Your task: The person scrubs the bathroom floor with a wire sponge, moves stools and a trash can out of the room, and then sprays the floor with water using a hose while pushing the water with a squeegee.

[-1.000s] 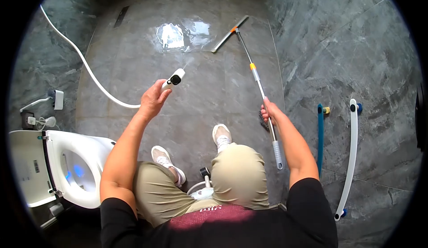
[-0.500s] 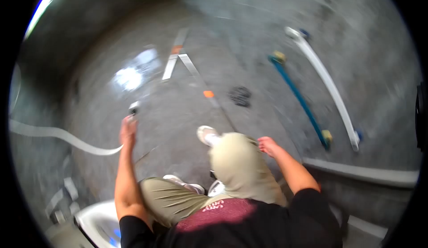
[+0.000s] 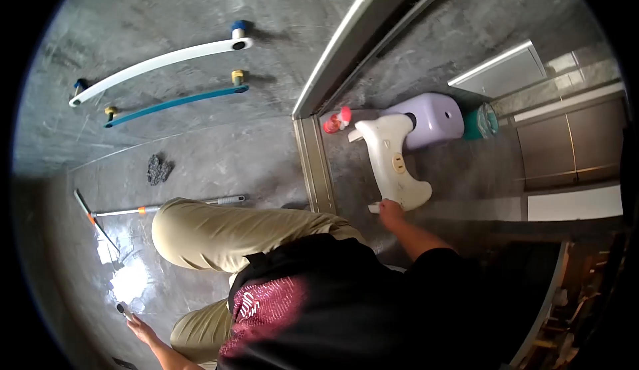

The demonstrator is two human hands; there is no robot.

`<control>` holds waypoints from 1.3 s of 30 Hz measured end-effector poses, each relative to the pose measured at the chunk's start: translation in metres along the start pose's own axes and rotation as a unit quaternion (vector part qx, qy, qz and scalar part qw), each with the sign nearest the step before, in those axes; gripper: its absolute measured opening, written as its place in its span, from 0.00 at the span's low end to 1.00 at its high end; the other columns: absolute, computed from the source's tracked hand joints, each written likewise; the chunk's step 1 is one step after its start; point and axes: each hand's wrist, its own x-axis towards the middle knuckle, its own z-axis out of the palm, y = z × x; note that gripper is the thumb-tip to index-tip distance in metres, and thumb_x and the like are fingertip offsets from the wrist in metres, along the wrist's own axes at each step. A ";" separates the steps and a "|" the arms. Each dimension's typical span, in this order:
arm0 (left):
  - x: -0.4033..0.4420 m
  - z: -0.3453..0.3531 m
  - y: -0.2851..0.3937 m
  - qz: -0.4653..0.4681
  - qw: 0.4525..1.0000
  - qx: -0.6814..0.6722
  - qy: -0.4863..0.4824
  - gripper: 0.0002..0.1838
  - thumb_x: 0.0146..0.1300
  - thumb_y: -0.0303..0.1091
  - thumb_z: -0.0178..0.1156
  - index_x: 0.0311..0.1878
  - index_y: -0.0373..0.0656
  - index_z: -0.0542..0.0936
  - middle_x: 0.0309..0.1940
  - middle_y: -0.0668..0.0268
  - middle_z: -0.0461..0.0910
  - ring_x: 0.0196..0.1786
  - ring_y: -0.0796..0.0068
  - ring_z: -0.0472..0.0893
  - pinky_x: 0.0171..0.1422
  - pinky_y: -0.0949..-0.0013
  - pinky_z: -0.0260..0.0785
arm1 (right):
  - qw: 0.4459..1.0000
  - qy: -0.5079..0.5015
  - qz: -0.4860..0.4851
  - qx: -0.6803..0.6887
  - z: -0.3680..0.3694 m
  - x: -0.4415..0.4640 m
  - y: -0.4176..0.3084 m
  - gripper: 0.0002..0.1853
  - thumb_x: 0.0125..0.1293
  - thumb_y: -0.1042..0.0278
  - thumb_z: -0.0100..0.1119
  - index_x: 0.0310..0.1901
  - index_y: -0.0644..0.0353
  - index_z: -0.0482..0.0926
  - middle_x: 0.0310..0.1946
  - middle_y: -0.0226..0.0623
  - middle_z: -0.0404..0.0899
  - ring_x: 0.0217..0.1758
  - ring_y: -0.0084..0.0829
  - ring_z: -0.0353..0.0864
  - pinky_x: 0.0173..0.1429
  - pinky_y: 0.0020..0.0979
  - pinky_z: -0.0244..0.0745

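In the head view my left hand (image 3: 141,330) is at the lower left, closed around the handle of a small white hand shower (image 3: 124,311) with a dark round end. My right hand (image 3: 391,214) reaches out to the right beyond a door threshold. Its fingers are closed on the near end of a white plastic footstool (image 3: 386,154), which has curved sides and a wooden-looking oval on top. Touching or close behind the footstool is a purple plastic stool (image 3: 439,120). A red bottle (image 3: 337,120) stands beside the footstool's far end.
A floor squeegee (image 3: 150,209) with orange joints lies on the wet floor, near a dark crumpled clump (image 3: 158,169). White (image 3: 153,64) and blue (image 3: 173,104) grab bars are on the wall. The metal threshold (image 3: 314,164) divides the floor. A teal bin (image 3: 479,124) stands right.
My view has turned to the right, bringing the doorway and stools into sight. My right hand has gone from beside my knee to the white footstool. My left hand still holds the hand shower.
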 end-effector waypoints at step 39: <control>-0.096 -0.008 0.167 0.237 0.965 0.069 -0.086 0.20 0.67 0.49 0.46 0.47 0.40 0.69 0.37 0.45 0.76 0.39 0.41 0.74 0.43 0.50 0.64 | 0.796 -0.571 0.201 -0.025 0.044 -0.266 0.313 0.11 0.62 0.73 0.50 0.44 0.57 0.80 0.43 0.39 0.79 0.46 0.34 0.78 0.46 0.34 0.74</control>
